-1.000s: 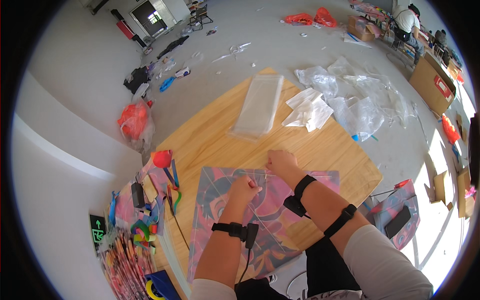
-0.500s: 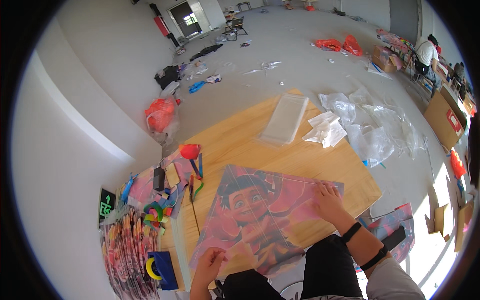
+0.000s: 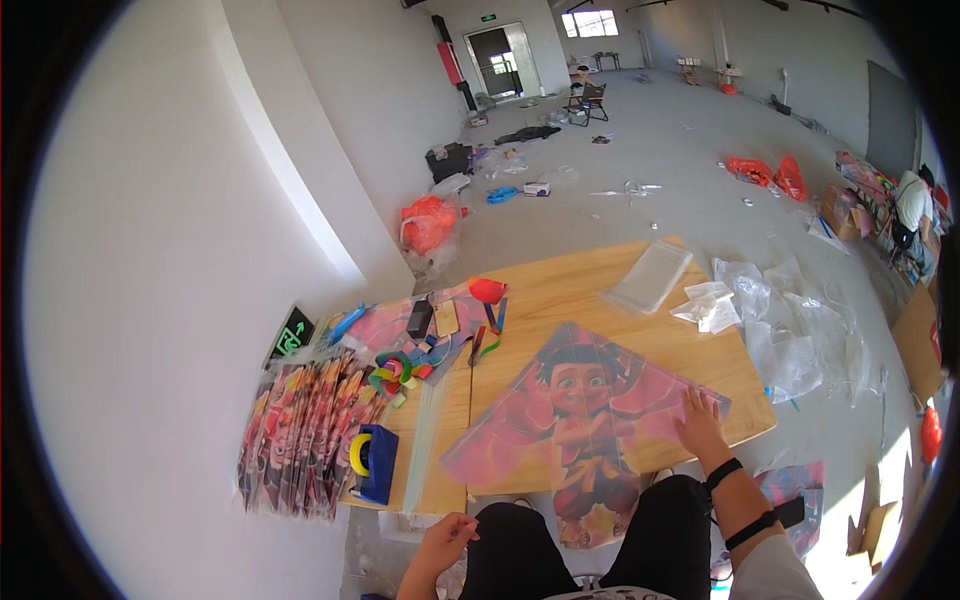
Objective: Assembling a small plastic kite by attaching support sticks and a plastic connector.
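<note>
A pink-red kite point(image 3: 585, 400), printed with a dark-haired cartoon figure, lies spread on the wooden table point(image 3: 560, 275). Its lower end hangs past the table's near edge, between my knees. My right hand point(image 3: 703, 425) rests flat on the kite's right wing tip, fingers stretched out. Apart from the kite, my left hand point(image 3: 448, 542) is held below the near edge by my left thigh. Its fingers are curled together, and nothing shows in them.
At the table's left are a stack of folded printed kites point(image 3: 310, 440), a blue tape dispenser point(image 3: 378, 465), thin pale rods point(image 3: 432, 440) and coloured ribbon rolls point(image 3: 392, 372). A clear plastic case point(image 3: 652, 276) and crumpled white paper point(image 3: 708, 306) sit toward the far right.
The kite now lies flatter, its left wing spread out and its lower end hanging down. My left hand has let go of it and drawn back off the table. My view has swung left.
</note>
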The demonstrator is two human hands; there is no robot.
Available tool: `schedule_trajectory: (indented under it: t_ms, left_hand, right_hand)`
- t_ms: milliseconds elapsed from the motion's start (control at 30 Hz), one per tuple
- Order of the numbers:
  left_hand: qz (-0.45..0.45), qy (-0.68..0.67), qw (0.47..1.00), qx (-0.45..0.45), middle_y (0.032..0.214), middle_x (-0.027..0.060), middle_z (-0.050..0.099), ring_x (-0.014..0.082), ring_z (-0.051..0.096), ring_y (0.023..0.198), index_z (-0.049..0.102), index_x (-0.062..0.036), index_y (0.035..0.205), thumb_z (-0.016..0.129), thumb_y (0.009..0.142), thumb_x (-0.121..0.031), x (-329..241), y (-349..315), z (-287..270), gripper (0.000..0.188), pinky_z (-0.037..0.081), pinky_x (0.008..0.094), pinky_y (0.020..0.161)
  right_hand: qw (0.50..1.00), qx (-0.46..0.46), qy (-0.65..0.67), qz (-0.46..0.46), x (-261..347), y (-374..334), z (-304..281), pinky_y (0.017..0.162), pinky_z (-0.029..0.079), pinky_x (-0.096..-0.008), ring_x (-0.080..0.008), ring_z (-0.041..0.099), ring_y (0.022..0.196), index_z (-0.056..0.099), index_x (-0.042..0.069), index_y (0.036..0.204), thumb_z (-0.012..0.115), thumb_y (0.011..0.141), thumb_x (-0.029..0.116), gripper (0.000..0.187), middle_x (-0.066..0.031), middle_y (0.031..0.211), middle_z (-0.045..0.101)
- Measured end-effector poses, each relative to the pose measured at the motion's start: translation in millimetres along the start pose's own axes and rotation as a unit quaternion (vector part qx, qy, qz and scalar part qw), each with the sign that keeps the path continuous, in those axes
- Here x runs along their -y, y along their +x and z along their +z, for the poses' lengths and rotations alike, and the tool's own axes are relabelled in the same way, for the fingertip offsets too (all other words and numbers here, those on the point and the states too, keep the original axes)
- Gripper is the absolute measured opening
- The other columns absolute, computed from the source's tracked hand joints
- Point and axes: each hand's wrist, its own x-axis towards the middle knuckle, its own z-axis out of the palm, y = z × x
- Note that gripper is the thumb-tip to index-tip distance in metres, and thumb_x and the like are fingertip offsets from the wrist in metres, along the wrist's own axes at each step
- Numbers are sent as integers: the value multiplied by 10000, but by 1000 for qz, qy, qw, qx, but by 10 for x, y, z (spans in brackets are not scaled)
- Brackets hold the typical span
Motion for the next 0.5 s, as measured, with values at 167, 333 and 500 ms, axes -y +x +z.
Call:
schedule_trajectory:
  t_ms: [167,333,500]
  left_hand:
    - [15,48,999,-8,874,62,726,110,668,757,654,-23,1078,634,989,-185,120,-164,46,186,515,252,674]
    - [62,1,998,-27,870,100,725,168,695,766,652,-9,1089,648,966,-168,55,-54,407,201,536,298,699]
    - [161,155,972,79,940,159,722,291,703,834,651,-2,1111,646,941,-186,-240,224,982,251,552,371,765]
  right_hand:
    - [981,6,188,-44,295,-554,-217,1102,394,-478,-385,478,1334,474,21,1423,635,907,274,597,-201,1482,465]
    - [940,29,340,17,685,-1281,-471,884,540,-391,-333,679,997,652,17,1182,661,888,148,322,-202,1137,676]
    - [934,-42,344,-88,589,-1730,-306,732,538,-392,-294,675,785,711,36,1002,646,871,73,151,-143,897,682]
